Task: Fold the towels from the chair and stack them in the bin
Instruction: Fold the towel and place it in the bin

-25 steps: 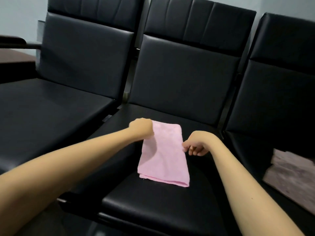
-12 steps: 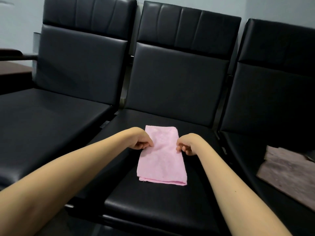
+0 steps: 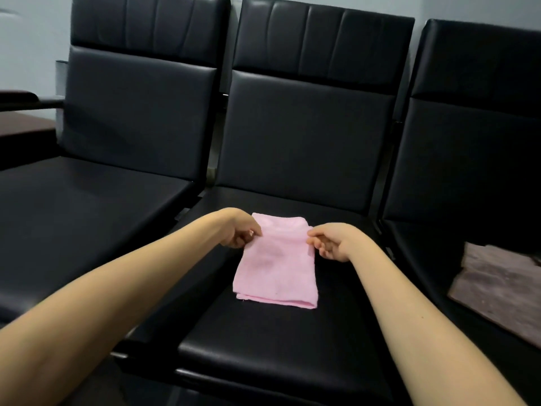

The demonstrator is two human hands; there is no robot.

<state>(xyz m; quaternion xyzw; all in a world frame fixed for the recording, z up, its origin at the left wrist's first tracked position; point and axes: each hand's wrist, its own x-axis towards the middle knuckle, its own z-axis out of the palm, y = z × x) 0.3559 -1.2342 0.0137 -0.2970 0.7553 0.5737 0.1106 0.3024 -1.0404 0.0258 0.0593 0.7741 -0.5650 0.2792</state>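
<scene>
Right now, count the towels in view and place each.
2. Pink towel on the middle seat, pinched by left hand and right hand; brownish-grey towel on the right seat. Others may be hidden.

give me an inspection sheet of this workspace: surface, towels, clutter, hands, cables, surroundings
surface: black padded middle chair seat
job's things: pink towel folded, lying flat on that seat; grey-brown cloth, likely another towel, on the right chair; bin not in view
clutter: nothing seen
hands: left hand pinches the pink towel's left edge near its far end; right hand pinches the right edge opposite
cables: nothing seen
surroundings: left chair, dark table far left, pale wall behind
</scene>
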